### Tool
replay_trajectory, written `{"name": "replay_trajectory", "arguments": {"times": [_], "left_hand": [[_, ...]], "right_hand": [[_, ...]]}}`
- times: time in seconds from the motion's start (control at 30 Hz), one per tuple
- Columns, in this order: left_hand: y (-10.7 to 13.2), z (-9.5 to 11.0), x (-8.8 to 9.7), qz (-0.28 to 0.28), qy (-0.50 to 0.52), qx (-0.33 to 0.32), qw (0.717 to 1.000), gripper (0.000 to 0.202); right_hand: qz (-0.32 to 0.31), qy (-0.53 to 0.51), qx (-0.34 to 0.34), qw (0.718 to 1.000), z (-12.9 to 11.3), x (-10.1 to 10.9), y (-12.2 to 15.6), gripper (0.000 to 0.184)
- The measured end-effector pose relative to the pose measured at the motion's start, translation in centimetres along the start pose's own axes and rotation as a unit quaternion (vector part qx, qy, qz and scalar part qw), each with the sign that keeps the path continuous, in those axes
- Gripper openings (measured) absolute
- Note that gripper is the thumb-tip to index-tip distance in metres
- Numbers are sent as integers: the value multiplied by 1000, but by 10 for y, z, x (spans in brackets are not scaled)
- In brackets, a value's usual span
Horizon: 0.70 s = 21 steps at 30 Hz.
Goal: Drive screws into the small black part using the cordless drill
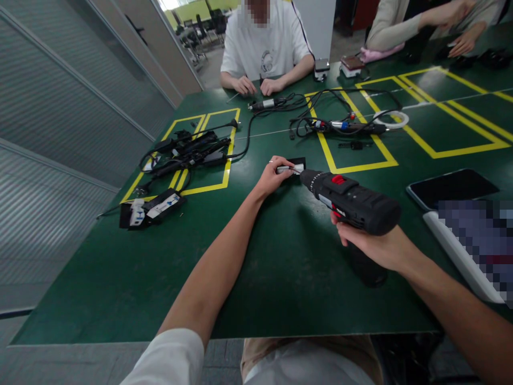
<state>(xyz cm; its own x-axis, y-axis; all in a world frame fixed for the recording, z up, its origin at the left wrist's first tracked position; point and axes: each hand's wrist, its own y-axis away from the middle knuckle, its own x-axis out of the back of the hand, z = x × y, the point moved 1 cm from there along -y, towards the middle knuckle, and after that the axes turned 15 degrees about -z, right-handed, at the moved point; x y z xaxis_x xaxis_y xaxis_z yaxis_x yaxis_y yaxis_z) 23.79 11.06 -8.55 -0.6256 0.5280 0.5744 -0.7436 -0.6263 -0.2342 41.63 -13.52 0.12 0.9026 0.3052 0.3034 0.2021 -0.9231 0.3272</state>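
The right hand (372, 245) grips a black drill (360, 204) by its handle; numerals ring the collar (315, 182), and the red label (339, 213) is too small to read from here. The left hand (276, 175) pinches a small black-and-silver part (298, 161) on the green table (272, 267), beside the drill bit (296, 170)

One person in a white short-sleeved top (308, 369), tan legwear (250, 354) and a ring (271, 161).
Left sleeve (170, 353): white, loose, ends in a plain hem near the elbow; left forearm (216, 278) bare below it. Left hand (276, 174): bare; one finger carries the ring, a slim band. Right hand (371, 240): bare, as is the right forearm (452, 307). The top's front shows greyish white, overlapping the legwear at the lap.
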Motion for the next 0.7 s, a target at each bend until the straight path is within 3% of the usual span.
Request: {"name": "replay_trajectory", "arguments": {"times": [0.7], "left_hand": [[-1, -1, -1, 2, 9, 0, 1000, 16]], "right_hand": [[-14, -10, -29, 999, -2, -1, 0, 8]]}}
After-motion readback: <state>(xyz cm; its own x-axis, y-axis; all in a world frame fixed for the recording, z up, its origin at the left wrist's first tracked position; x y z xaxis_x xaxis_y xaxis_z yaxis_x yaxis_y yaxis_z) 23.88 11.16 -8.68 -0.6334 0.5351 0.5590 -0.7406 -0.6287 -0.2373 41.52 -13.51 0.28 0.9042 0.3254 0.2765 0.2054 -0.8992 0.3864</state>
